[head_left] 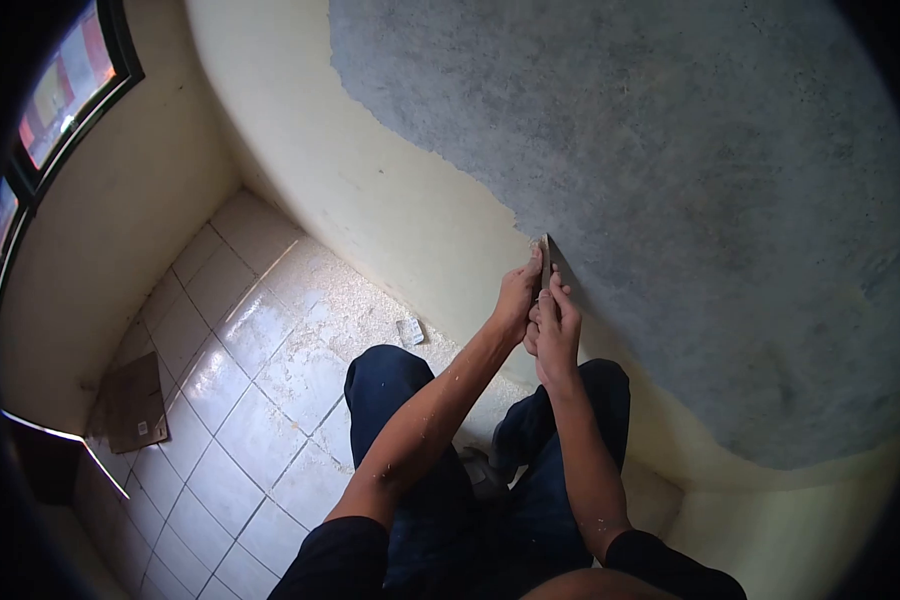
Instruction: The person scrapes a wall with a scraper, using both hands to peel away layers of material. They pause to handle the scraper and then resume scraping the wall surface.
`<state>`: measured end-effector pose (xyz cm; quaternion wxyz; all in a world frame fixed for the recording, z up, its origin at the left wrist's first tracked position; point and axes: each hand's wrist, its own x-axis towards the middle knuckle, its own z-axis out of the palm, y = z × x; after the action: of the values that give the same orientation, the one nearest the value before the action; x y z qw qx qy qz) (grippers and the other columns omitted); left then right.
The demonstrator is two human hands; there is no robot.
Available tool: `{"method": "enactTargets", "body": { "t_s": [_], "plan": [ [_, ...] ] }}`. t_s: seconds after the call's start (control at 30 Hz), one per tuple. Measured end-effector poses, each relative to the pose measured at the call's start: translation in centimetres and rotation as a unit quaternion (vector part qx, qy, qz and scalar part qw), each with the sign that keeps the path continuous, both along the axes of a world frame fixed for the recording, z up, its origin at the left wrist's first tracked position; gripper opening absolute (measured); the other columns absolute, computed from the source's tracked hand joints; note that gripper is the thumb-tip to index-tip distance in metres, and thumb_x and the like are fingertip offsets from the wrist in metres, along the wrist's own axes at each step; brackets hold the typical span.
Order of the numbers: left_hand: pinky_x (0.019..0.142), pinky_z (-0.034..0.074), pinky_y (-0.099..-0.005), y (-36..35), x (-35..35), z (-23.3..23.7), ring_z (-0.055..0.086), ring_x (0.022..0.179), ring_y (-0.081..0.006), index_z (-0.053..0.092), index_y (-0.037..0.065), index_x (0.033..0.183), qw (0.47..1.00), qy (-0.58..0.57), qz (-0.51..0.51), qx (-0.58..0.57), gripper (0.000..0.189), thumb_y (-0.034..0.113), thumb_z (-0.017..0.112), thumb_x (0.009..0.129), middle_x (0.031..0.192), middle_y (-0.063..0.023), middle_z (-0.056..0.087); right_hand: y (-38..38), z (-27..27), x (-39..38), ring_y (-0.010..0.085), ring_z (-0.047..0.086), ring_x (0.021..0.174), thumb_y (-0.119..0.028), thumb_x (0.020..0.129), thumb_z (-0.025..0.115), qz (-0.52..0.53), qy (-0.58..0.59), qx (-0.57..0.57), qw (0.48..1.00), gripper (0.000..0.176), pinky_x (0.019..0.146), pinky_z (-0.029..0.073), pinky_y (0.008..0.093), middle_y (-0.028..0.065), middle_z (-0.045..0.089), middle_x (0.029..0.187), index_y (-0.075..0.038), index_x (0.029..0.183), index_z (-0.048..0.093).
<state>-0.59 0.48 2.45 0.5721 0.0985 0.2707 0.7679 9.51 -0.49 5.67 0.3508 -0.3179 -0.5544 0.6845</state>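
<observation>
A thin scraper, seen nearly edge-on, meets the wall where the cream paint borders the bare grey patch. My right hand is closed around its lower end, so the handle is mostly hidden. Higher up, my left hand grips the blade's left side, thumb up near the tip. The two hands touch or nearly touch each other. Pale flakes stick to both forearms.
Paint flakes are strewn over the white floor tiles along the wall's foot. A small pale scrap lies among them. Flat brown cardboard rests at the left, below a dark-framed window. My bent knees are close to the wall.
</observation>
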Motion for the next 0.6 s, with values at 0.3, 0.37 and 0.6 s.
{"method": "enactTargets", "body": {
  "t_s": [0.3, 0.37, 0.6],
  "plan": [
    [0.071, 0.060, -0.0315, 0.5, -0.9, -1.1, 0.071, 0.082, -0.0187, 0.064, 0.005, 0.105, 1.000, 0.011, 0.008, 0.023, 0.048, 0.053, 0.057, 0.108, 0.090, -0.0056, 0.068, 0.0, 0.5, -0.4, -0.0003, 0.031, 0.051, -0.013, 0.114, 0.047, 0.017, -0.006, -0.006, 1.000, 0.035, 0.041, 0.022, 0.0221, -0.0087, 0.037, 0.071, -0.003, 0.146, 0.056],
    [0.072, 0.061, -0.0327, 0.2, -0.9, -1.2, 0.071, 0.084, -0.0195, 0.065, 0.004, 0.107, 0.999, -0.025, 0.015, 0.034, 0.047, 0.050, 0.061, 0.108, 0.093, -0.0069, 0.069, 0.6, 0.3, -0.4, -0.0002, 0.030, 0.050, -0.014, 0.114, 0.047, 0.040, -0.006, -0.009, 0.999, 0.038, 0.041, 0.022, 0.0223, -0.0087, 0.036, 0.070, -0.003, 0.150, 0.054],
    [0.076, 0.060, -0.0339, 1.0, -1.3, -2.1, 0.070, 0.083, -0.0206, 0.065, 0.004, 0.107, 1.000, 0.003, 0.027, 0.006, 0.047, 0.050, 0.059, 0.108, 0.094, -0.0065, 0.068, 0.1, 0.4, -1.1, -0.0006, 0.032, 0.049, -0.015, 0.114, 0.047, 0.011, -0.021, -0.002, 1.000, 0.039, 0.040, 0.024, 0.0218, -0.0084, 0.038, 0.069, -0.002, 0.150, 0.053]
  ]
}}
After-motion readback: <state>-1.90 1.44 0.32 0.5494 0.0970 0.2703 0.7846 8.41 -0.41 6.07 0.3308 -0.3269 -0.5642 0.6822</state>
